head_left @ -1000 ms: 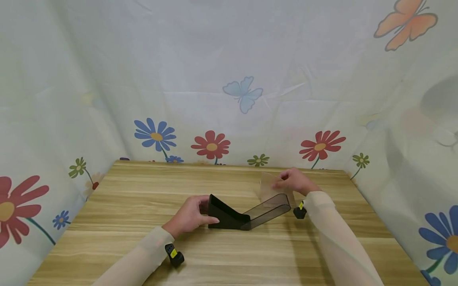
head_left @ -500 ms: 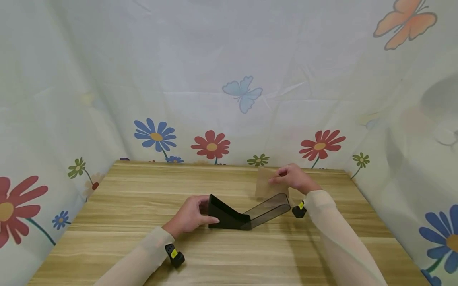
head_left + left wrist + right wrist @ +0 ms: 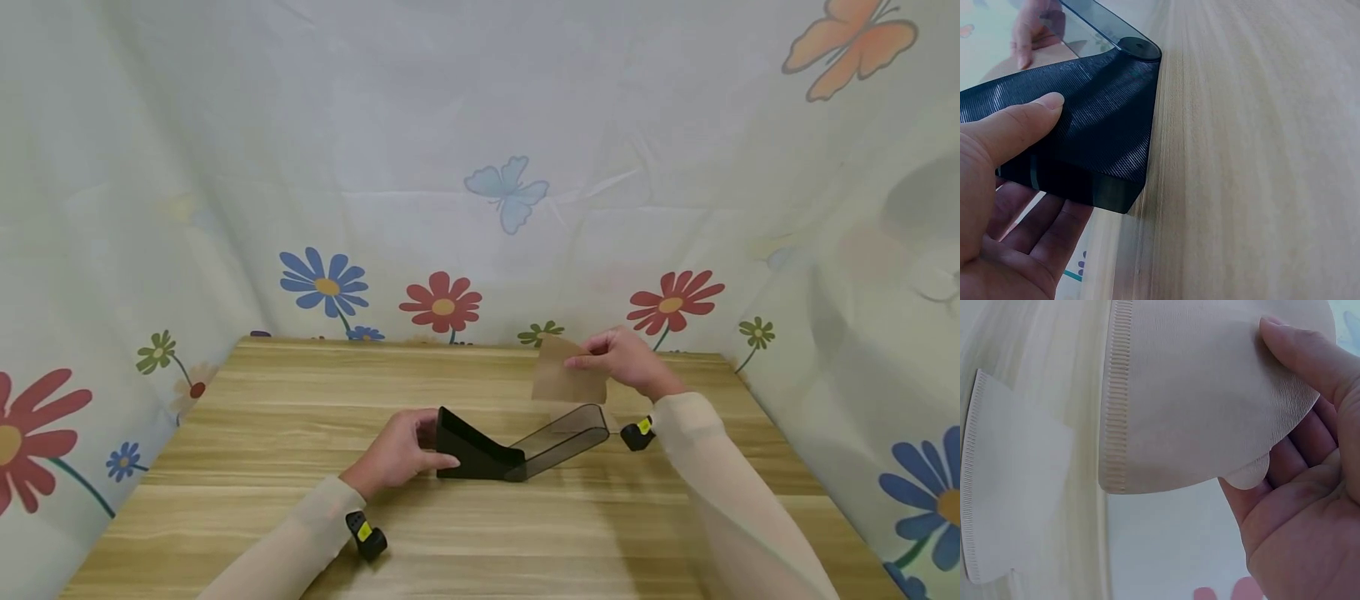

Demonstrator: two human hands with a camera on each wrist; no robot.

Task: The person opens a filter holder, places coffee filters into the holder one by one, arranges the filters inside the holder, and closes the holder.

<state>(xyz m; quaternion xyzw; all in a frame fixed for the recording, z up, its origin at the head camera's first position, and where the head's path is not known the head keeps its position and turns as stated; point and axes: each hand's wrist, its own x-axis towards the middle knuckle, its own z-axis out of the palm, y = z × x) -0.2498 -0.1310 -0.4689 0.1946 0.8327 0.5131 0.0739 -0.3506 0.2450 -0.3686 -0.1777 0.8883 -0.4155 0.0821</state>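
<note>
My left hand grips the left end of a black holder, thumb laid along its ribbed near side and the other fingers behind. The holder stands on the wood-grain table, its tall end at the left and its low end at the right. From a round pivot at that low end, a see-through smoky lid slants up to the right. Beyond the lid, on the far right, my right hand pinches a tan paper filter by its right part, thumb on the face towards me and fingers behind, clear of the tabletop. The filter has a crimped straight edge and a small rounded tab. A second paper filter lies on the table below it, near the lid. At the table's far edge hangs a white curtain printed with flowers and butterflies.
</note>
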